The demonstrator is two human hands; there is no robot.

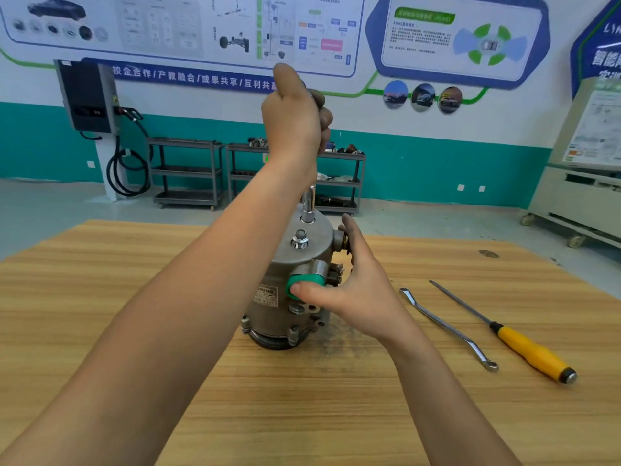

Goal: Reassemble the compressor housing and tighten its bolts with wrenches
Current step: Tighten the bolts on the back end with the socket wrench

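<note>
A grey metal compressor (295, 264) stands upright on the wooden table (100, 280), with a green cap (304, 284) on its side port. A bolt with washer (300, 239) sticks up from its flat top. A chrome socket wrench shaft (308, 205) stands upright on the top's far edge. My left hand (295, 116) is raised above the compressor, fist closed around the wrench's upper end. My right hand (356, 284) grips the compressor's right side, thumb on the green cap.
A chrome offset ring wrench (447, 327) and a yellow-handled screwdriver (524, 344) lie on the table to the right. Metal shelf carts (188, 173), a wall charger (87, 95) and a cabinet on wheels (578, 196) stand beyond the table.
</note>
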